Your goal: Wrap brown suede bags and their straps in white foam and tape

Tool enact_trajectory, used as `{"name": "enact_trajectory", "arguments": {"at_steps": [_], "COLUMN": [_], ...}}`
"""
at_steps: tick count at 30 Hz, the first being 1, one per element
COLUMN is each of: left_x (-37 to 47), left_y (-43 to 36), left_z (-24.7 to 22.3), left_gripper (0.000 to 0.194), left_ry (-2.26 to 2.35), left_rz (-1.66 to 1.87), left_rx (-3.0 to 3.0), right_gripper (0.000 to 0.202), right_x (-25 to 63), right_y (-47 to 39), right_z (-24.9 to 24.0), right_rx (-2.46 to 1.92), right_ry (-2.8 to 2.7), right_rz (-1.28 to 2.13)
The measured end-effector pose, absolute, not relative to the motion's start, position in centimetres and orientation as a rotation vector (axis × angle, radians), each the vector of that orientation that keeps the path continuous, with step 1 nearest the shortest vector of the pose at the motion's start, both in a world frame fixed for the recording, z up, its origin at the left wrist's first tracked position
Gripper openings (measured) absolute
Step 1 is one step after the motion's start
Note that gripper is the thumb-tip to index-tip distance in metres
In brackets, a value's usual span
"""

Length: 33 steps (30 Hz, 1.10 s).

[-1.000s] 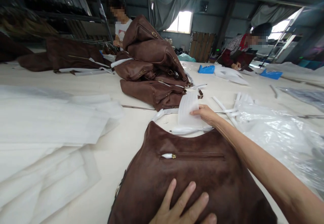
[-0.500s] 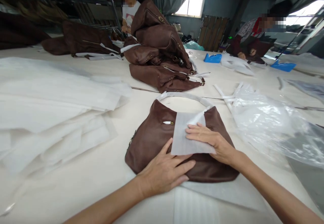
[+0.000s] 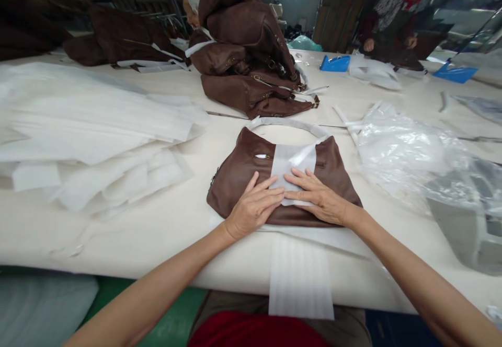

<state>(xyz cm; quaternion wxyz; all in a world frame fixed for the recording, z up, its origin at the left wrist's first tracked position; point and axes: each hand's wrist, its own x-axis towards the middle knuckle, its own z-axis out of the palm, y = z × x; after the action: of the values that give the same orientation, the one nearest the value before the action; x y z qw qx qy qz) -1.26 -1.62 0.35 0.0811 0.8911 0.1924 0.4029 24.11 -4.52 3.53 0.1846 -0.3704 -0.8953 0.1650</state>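
Note:
A brown leather handbag [image 3: 235, 180] lies flat before me, its handle [image 3: 292, 122] wrapped in white material and pointing away. Across its middle lies a white foam sheet [image 3: 280, 160]. My left hand [image 3: 257, 206] rests on the bag's lower front, fingers stretched out, their tips at the sheet's left edge. With fingers spread, my right hand [image 3: 317, 196] presses flat on the sheet's lower part. Under the bag, a ribbed white foam strip [image 3: 301, 279] comes out and hangs over the table's near edge.
Several brown bags [image 3: 251, 49] are piled beyond the handbag. White sheets [image 3: 78, 122] are stacked on the left, and clear plastic bags [image 3: 403, 153] lie on the right. Blue holders [image 3: 334, 64] stand farther back. Across the table, a co-worker's hands [image 3: 368, 44] are near another dark item.
My view has tilted down, bringing the table's near edge into sight. My left hand has moved up the bag to the sheet's edge; my right hand stays spread on the sheet.

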Motion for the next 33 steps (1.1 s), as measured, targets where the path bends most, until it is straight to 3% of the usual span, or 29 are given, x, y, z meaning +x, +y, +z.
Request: {"name": "enact_trajectory", "arguments": {"at_steps": [5, 10, 16, 24, 33], "left_x": [-1.1, -1.4, -2.4, -2.4, -3.4], "left_y": [-1.6, -1.9, -1.8, -1.6, -0.9], "left_z": [0.1, 0.7, 1.6, 1.6, 2.9], "left_gripper": [0.022, 0.025, 0.055, 0.046, 0.055], "left_ry": [0.482, 0.461, 0.369, 0.372, 0.247], "left_rz": [1.169, 0.961, 0.575, 0.515, 0.394], "left_rx": [2.73, 2.828, 2.925, 2.919, 2.868], "right_gripper": [0.042, 0.068, 0.082, 0.058, 0.033], "right_x": [24.0, 24.4, 24.0, 19.9, 19.0], "right_y": [-11.6, -21.9, -23.0, -21.6, -16.3], "right_z": [5.0, 3.6, -0.6, -1.1, 6.5], "right_rx": [-1.124, -1.227, -1.361, -1.1, -1.062], "right_ry": [-2.349, -2.564, -2.602, -2.37, -2.348], "right_rz": [0.421, 0.414, 0.226, 0.212, 0.134]}}
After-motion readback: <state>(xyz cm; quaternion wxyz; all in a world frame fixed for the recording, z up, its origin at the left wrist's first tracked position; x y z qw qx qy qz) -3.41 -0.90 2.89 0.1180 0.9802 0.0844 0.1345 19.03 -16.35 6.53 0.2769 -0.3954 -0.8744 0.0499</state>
